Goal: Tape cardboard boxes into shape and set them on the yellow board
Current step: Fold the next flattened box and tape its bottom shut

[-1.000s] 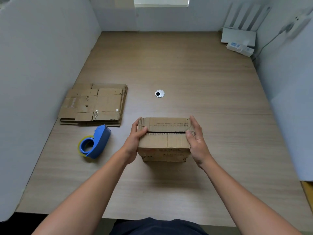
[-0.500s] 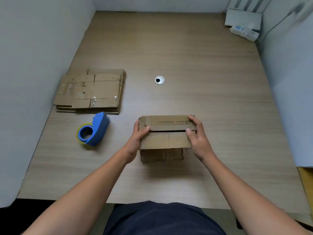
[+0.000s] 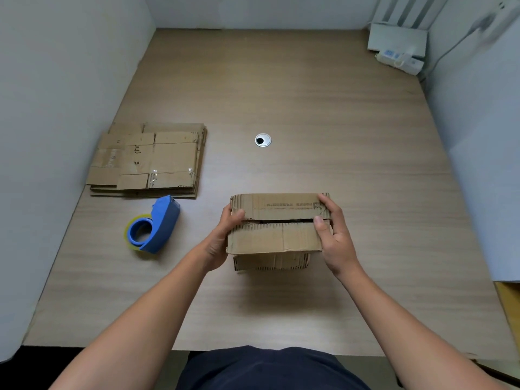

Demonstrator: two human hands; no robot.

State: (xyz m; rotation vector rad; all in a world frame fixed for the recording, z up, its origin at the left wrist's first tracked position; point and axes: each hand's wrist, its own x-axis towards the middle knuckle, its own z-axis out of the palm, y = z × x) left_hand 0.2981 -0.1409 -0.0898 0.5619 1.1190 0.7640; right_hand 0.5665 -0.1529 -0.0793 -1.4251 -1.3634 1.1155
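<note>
1. Cardboard box (image 3: 274, 232) sits between the two hands. Its top flaps are folded down, with a dark slit along the seam.
2. Left hand (image 3: 222, 240) grips the box's left end, thumb laid over the top at the seam. Right hand (image 3: 334, 243) grips the right end, thumb on top by the seam and fingers curled over the far flap.
3. Left of the left hand: blue tape dispenser (image 3: 153, 225), near but not touching. It is the closest thing on that side.
4. Beyond the dispenser: stack of flat cardboard (image 3: 149, 161), close to the left partition (image 3: 56, 108).
5. Ahead of the hands: metal grommet (image 3: 263, 140) set in the surface (image 3: 309, 94), apart from the box.
6. Far ahead of the right hand, in the corner: white device (image 3: 396, 38) and power strip (image 3: 399, 59), cable running up the right partition (image 3: 484, 136).
7. Hidden: left fingers behind the box end, plus the box's underside and far side. Cannot tell whether the box rests on the surface or is held just off it. Print on the far flap is too small to read.
8. Yellow board (image 3: 509, 302): only a sliver shows, right of the right forearm, cut off by the frame and the right partition.
9. Edges: partitions close off the left, far and right sides. The near edge of the surface runs under the forearms.
10. Open room: the surface ahead of the hands up to the far wall, and right of the right hand up to the partition.
</note>
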